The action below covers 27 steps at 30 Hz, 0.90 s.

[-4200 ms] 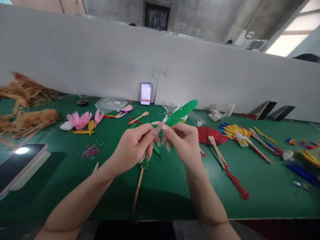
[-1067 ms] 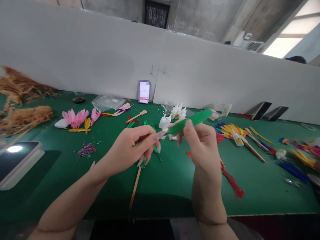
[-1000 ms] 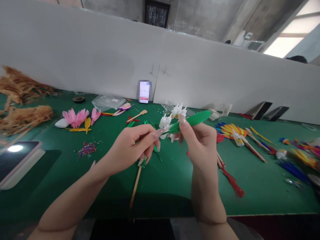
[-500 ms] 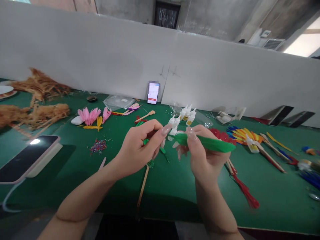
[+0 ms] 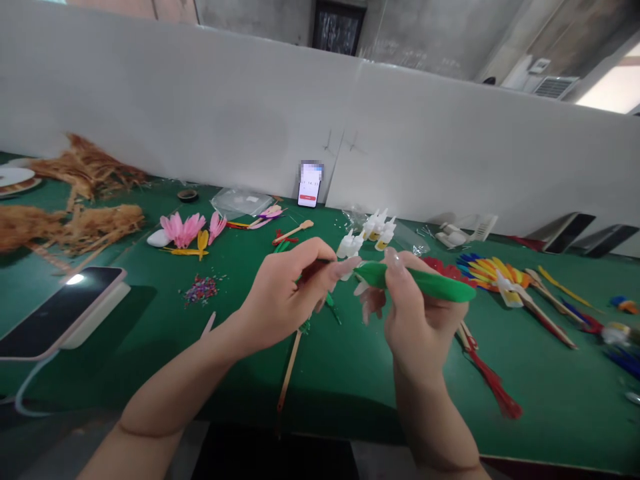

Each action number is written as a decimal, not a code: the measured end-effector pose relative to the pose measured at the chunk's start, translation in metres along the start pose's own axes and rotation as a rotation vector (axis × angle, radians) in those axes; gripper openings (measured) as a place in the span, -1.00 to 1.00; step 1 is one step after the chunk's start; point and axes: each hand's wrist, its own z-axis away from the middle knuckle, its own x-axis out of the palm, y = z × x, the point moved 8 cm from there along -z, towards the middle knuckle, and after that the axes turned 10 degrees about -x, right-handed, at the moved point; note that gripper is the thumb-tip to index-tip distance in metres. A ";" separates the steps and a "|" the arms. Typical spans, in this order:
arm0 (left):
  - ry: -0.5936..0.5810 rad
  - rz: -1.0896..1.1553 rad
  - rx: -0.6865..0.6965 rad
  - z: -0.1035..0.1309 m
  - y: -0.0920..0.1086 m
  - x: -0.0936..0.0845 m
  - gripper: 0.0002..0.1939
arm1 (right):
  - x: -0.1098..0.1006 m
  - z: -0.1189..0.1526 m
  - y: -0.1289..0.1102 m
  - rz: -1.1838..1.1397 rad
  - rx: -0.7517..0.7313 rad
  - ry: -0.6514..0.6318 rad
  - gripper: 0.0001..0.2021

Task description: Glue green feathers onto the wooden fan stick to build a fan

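Note:
A long green feather (image 5: 440,285) lies across the fingers of my right hand (image 5: 417,320), pinched under the thumb, its broad end pointing right. My left hand (image 5: 285,293) is closed, thumb and forefinger meeting at the feather's narrow left end. What its other fingers do is hidden. Beneath the hands a wooden stick (image 5: 290,370) with green bits at its upper end lies on the green table (image 5: 340,393). Just beyond the fingertips stand several small white glue bottles (image 5: 377,225).
Pink feathers (image 5: 183,230), yellow feathers (image 5: 202,243) and a pile of coloured bits (image 5: 201,290) lie to the left, near a large phone (image 5: 60,310). On the right are yellow-and-blue feathers (image 5: 493,273) and a red tassel (image 5: 495,387). A lit phone (image 5: 309,185) leans on the white partition (image 5: 225,113).
The view has shifted slightly. My left fingertips have moved closer to the feather's narrow end, and the green piece seen below the left hand is now mostly covered. The right hand keeps its hold.

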 end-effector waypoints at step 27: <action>-0.135 0.398 -0.285 -0.001 -0.014 0.008 -0.67 | -0.004 -0.005 -0.017 0.209 -0.180 -0.003 -0.67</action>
